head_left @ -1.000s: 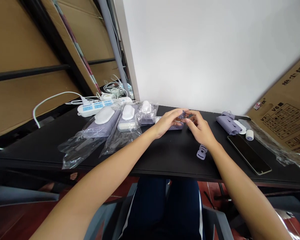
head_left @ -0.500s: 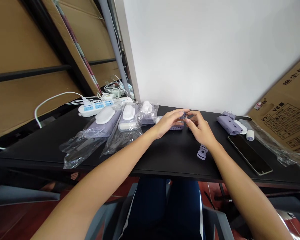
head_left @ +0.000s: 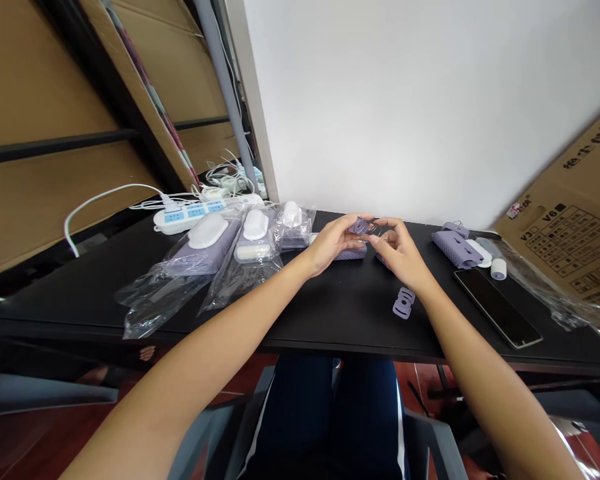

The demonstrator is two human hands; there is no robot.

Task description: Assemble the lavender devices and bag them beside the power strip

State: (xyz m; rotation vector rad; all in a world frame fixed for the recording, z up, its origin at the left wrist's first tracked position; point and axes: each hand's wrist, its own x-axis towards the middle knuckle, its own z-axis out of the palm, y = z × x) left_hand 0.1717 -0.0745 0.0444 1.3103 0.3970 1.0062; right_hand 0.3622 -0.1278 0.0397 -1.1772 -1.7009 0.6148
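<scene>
My left hand and my right hand meet above the black table, fingers pinched on a small purple part with a metal clip held between them. Just under the hands lies a purple perforated piece on the table. A flat purple piece with holes rests beside my right wrist.
Several clear bags with purple and white parts lie at the left, behind them a white power strip with cables. At the right are purple parts, a small white roller, a dark phone and a cardboard box.
Both hands have lifted slightly with the small purple part, and the fingers have shifted on it. Everything on the table stays where it was.
</scene>
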